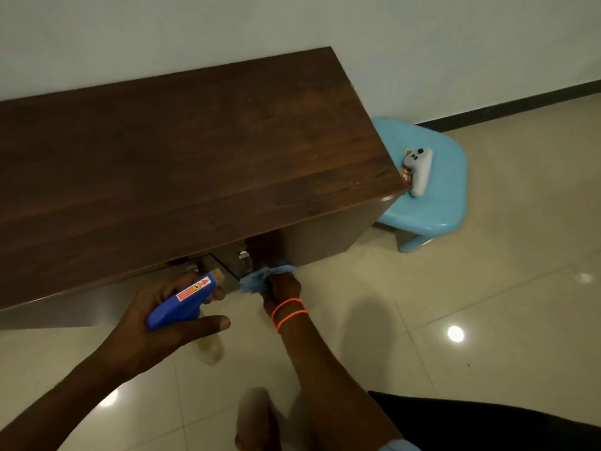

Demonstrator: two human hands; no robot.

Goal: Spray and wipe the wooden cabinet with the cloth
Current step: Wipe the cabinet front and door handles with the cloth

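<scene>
While the wooden cabinet [182, 164] stands against the far wall, its dark top fills the left and middle of the view. Low on its near front, the right hand [282, 288] grips a bunched blue cloth [260, 278] and presses it against the panel beside a metal handle [244, 259]. Just left, the left hand [153, 323] is curled round a blue spray bottle [182, 302], nozzle toward the cabinet. A light blue stool [432, 203] bearing a small white toy [419, 169] sits right of the cabinet, on the tiled floor [487, 320].

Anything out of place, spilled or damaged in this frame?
Nothing stands out. The left hand holds the spray bottle, the right hand presses the cloth to the cabinet front. No spill or damage shows.
</scene>
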